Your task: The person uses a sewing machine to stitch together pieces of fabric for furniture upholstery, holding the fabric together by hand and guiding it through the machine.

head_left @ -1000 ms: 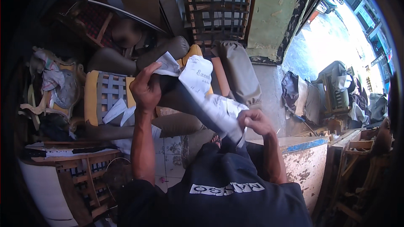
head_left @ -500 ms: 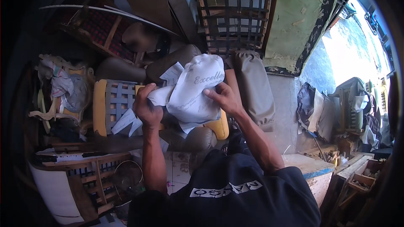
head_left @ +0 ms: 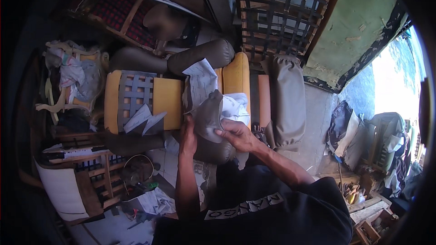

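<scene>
Between my two hands is a piece of grey-brown upholstery cover [head_left: 208, 117], its white printed backing showing at the folds. My left hand [head_left: 188, 137] grips the cover's left edge, fingers partly hidden behind it. On the other side, my right hand [head_left: 240, 136] pinches the cover with the thumb on top. Beneath it lies a chair frame with yellow foam [head_left: 169, 102], grey webbing [head_left: 136, 90] and padded grey-brown arms [head_left: 202, 56]. White-backed scraps [head_left: 138, 119] rest on the webbing.
To the right stands a long grey-brown cushion [head_left: 289, 104] with gathered ends. A black-webbed wooden frame [head_left: 281, 13] and a worn green panel [head_left: 352, 27] are at the back. An ornate chair frame [head_left: 75, 79] stands left; a tool box [head_left: 356, 195] sits at lower right.
The cover has been turned and lowered, so its grey-brown face shows where white backing showed before. Both hands have come lower and nearer my body. The view has shifted.
</scene>
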